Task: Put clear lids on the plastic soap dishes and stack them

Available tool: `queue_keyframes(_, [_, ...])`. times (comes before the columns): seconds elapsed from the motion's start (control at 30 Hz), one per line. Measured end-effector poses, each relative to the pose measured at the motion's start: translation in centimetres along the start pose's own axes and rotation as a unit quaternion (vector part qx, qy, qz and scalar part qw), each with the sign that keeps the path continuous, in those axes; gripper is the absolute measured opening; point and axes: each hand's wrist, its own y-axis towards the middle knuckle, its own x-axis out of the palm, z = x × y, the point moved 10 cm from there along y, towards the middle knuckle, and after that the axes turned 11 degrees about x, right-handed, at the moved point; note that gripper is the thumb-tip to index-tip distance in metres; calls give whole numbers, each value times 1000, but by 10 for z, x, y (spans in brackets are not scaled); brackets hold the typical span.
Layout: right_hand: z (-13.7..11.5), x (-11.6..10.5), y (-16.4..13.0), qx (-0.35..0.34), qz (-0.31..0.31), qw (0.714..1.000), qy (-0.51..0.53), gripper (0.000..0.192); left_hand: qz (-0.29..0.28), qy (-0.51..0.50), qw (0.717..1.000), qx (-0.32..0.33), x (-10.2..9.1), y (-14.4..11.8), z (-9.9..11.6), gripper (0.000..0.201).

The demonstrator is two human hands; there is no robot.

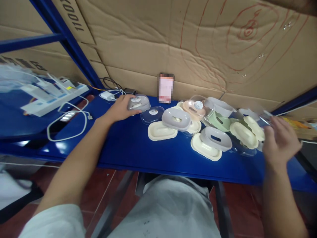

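Note:
My left hand [122,108] is wrapped round a grey soap dish [139,105] under a clear lid with a round sticker, at the back left of the blue table. To its right lies a clear lid [153,112] with a similar sticker. My right hand [281,139], smeared by motion, is raised at the right end with its fingers closed on a clear plastic lid [265,116], which is blurred. Just left of it are cream soap dish parts [244,135]. A grey dish [176,119], a green one [219,121] and a peach one [194,108] lie among several others.
A phone [165,88] leans against the cardboard wall [138,49] at the back. Left of my forearm lie a power strip [55,99], a white cable [49,132] and a charger [107,96]. Blue metal posts [71,53] frame the table [138,157].

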Motion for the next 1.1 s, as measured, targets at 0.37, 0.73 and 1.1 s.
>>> queue_keyframes(0.37, [-90, 158, 50, -65, -249, 956, 144, 39, 10, 29, 999, 10, -21, -6, 21, 82])
queue_keyframes(0.73, [-238, 34, -98, -330, -270, 885, 187, 63, 38, -61, 986, 149, -41, -78, 186, 67])
queue_keyframes(1.1, [-243, 34, -196, -337, -403, 825, 206, 61, -83, -213, 957, 180, 68, -149, 256, 106])
